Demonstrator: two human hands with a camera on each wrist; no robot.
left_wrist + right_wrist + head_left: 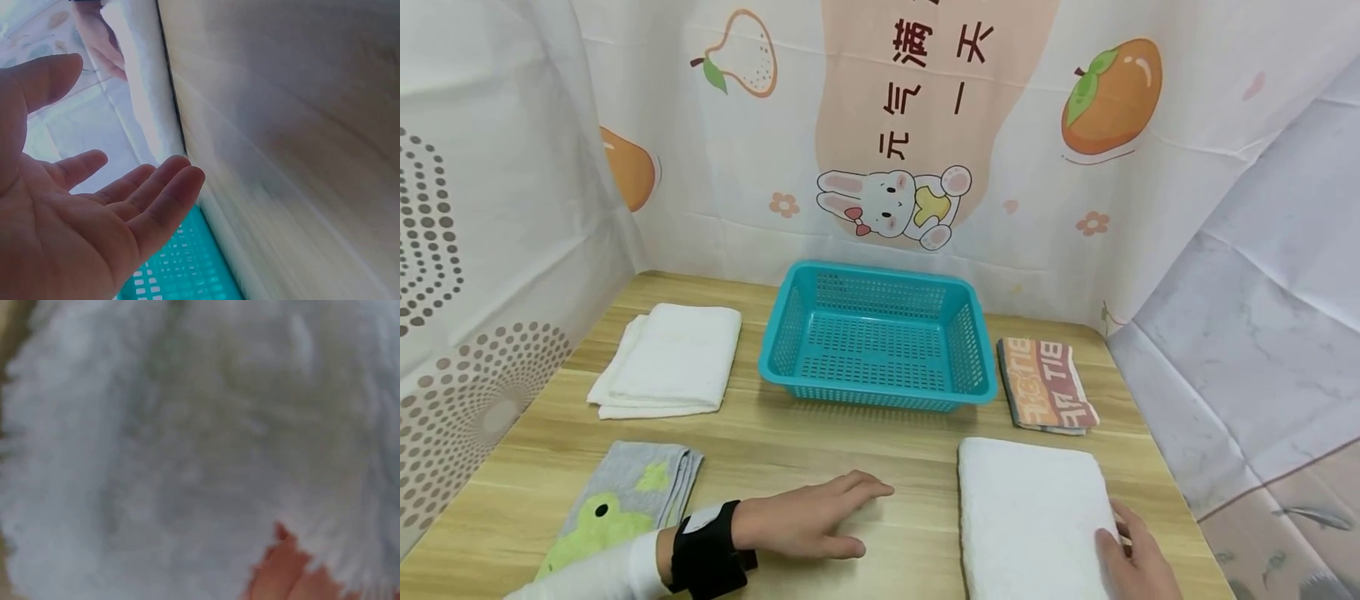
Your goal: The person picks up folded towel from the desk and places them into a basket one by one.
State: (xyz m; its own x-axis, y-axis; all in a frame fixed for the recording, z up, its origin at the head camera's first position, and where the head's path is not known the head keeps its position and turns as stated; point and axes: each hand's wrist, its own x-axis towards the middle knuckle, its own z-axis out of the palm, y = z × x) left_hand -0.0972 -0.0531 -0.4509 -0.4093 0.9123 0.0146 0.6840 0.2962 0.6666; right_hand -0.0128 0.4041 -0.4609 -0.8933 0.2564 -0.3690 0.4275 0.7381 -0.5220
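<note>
A thick, folded white towel (1037, 517) lies at the front right of the table. My right hand (1138, 554) grips its right edge, with the thumb on the towel and the fingers along the side. In the right wrist view the blurred white pile (187, 456) fills nearly everything, and part of the hand (290, 572) shows at the bottom. My left hand (812, 512) is held out over the table left of that towel, holding nothing. Its fingers look extended and its palm bare in the left wrist view, where the hand (81, 219) appears near the towel's side.
A teal plastic basket (880, 396) stands at the back centre with nothing in it. Another folded white towel (677, 358) lies back left, a grey towel with a green figure (625, 492) front left, and a patterned orange-red towel (1047, 383) back right. Printed curtains (722, 192) enclose the wooden table.
</note>
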